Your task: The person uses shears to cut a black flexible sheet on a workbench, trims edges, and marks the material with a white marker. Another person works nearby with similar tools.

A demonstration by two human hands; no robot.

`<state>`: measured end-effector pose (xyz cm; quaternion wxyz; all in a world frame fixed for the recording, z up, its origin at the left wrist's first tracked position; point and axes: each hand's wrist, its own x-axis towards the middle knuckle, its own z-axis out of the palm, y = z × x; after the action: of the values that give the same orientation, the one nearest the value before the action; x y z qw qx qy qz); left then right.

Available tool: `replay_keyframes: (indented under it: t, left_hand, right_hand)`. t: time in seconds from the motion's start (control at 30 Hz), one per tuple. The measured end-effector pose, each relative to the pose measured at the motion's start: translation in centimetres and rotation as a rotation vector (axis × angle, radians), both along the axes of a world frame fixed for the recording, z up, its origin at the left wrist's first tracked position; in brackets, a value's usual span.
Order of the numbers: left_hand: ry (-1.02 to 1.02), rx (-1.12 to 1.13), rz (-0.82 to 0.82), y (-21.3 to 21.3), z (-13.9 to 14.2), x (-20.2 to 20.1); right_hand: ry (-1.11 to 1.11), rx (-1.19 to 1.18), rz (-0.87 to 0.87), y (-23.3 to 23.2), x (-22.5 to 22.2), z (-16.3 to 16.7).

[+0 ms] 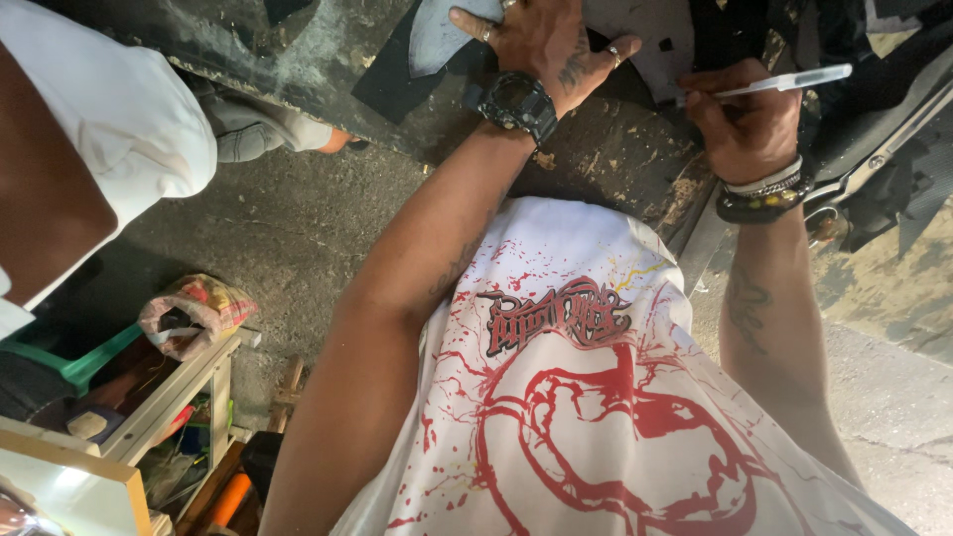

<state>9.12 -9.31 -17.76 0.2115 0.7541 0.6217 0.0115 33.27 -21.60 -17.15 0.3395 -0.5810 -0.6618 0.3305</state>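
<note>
- The right hand (pixel 743 124) has its fingers (pixel 717 91) closed around a white pen (pixel 784 81), tip aimed left toward the pale sheet.
- The left hand (pixel 541 45) lies flat, fingers (pixel 475 22) spread wide, pressing down a pale grey cut sheet (pixel 442 35); it holds nothing in a grip.
- The sheet lies under the left fingers and stretches toward the pen tip, resting on a black piece (pixel 397 89).
- The sheet looks thin, with a curved cut edge.
- Beyond the fingers, the surface (pixel 615 159) is dark, scuffed and stained.
</note>
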Motion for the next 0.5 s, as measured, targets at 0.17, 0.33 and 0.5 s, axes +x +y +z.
replay_keyframes:
  t: [0.17, 0.33, 0.5]
  left_hand:
    - [-0.03, 0.012, 0.003, -0.1, -0.2, 0.0]
    - [0.014, -0.033, -0.004, 0.3, 0.2, 0.2]
    - [0.066, -0.142, -0.036, 0.6, 0.9, 0.1]
  right_hand:
    - [-0.065, -0.02, -0.026, -0.1, 1.1, -0.2]
    - [-0.068, 0.021, 0.0, 0.5, 1.1, -0.1]
    - [-0.208, 0.155, 0.099, 2.7, 0.5, 0.7]
